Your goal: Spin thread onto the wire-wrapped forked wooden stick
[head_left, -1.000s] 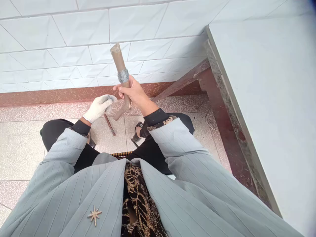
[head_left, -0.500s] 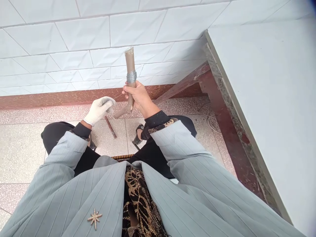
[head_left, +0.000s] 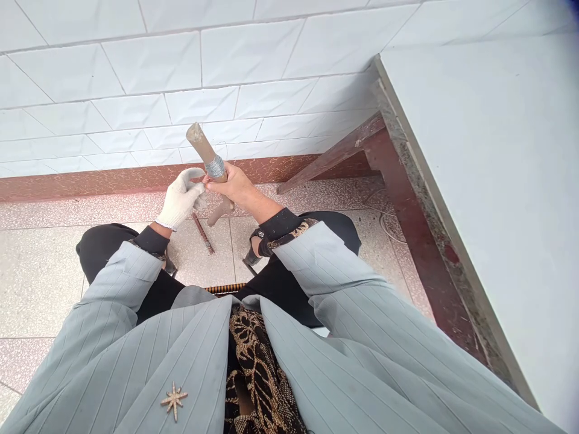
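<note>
My right hand (head_left: 235, 188), bare, is wrapped round a brown forked stick (head_left: 199, 140) just below a coil of silvery wire (head_left: 215, 167) wound about it. The stick leans to the left, its cut end up and its short side branch pointing down-left beneath the hand. A thin loop of wire stands out from the coil's right side. My left hand (head_left: 182, 198), in a white knitted glove, is closed in a pinch close to the right fingertips. The wire's end between its fingers is mostly hidden.
A dark reddish rod (head_left: 203, 234) lies on the tiled floor between my feet. To the right stands a white-topped table (head_left: 488, 181) with a dark red frame (head_left: 407, 229); loose cable (head_left: 389, 226) lies beneath it. A white tiled wall (head_left: 136, 66) rises ahead.
The stick has come down and tilted to the left, its top end nearer my left hand. My two hands have drawn together, and a wire loop now shows beside the coil.
</note>
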`<state>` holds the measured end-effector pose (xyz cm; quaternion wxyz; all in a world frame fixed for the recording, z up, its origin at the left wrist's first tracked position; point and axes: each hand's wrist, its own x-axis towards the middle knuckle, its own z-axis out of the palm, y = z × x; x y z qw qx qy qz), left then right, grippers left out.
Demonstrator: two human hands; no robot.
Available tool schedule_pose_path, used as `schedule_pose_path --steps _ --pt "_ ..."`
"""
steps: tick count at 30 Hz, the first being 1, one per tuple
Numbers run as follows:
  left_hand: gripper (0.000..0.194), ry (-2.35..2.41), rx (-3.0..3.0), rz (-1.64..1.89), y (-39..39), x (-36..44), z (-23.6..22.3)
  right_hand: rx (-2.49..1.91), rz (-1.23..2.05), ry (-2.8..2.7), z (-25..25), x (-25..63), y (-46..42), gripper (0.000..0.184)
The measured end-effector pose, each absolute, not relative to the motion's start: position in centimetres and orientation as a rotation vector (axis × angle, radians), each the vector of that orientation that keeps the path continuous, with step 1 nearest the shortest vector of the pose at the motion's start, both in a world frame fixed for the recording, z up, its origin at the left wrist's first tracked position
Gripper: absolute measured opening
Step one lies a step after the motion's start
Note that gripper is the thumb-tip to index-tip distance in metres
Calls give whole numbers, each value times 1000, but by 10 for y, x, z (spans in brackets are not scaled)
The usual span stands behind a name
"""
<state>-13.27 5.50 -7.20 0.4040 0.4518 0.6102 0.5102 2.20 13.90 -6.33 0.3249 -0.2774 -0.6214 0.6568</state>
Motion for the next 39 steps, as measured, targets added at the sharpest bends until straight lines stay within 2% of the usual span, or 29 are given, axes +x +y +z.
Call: schedule_pose_path --steps 3,6,12,17,25,31,39 --pt "35 1513 1195 1273 54 -132 -76 -797 1837 -1517 -63 20 136 34" --pt "35 1467 1244 1271 53 -133 -81 -853 1926 -1395 -62 19 134 30" --pt "50 1536 1378 1389 48 -128 -87 -1005 1842 -1253 -55 16 133 28" --pt "36 1724 1490 1298 49 -120 -89 -1067 1789 -1245 -53 10 129 28" --pt "22 1681 1447 1232 49 -121 -84 -1040 1755 -1326 -57 12 133 26" --pt "8 1487 1173 1437 52 -122 -85 -1037 1696 -1338 -55 18 138 28" --pt "23 1410 994 1476 54 -122 -77 -973 1711 -1343 -52 19 139 30"
